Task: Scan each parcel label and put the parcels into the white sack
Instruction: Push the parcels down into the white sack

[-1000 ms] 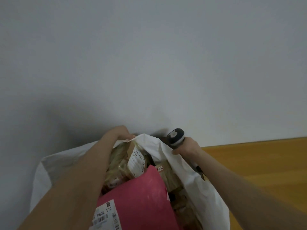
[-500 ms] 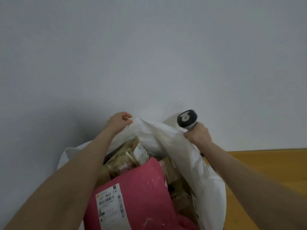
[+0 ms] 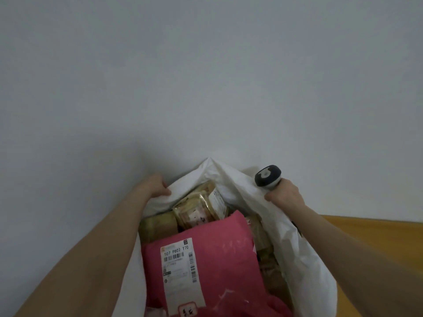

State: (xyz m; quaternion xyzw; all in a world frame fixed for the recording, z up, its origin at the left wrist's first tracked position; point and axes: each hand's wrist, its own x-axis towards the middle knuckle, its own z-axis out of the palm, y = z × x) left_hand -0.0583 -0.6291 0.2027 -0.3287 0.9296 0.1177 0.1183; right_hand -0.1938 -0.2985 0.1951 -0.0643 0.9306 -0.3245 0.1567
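The white sack (image 3: 304, 255) stands open against the wall, full of parcels. On top lies a pink mailer (image 3: 219, 252) with a white barcode label (image 3: 180, 266) facing up. Behind it sit a tape-wrapped brown parcel (image 3: 201, 207) and a brown box (image 3: 158, 224). My left hand (image 3: 155, 186) grips the sack's rim at the left. My right hand (image 3: 285, 194) grips the rim at the right and also holds a grey and white barcode scanner (image 3: 267, 176), its head pointing up.
A plain grey-white wall (image 3: 206, 76) rises right behind the sack. A wooden floor (image 3: 375, 236) shows at the lower right.
Both hands have lifted the sack's rim higher and spread it wider. More of the pink mailer and its label shows now.
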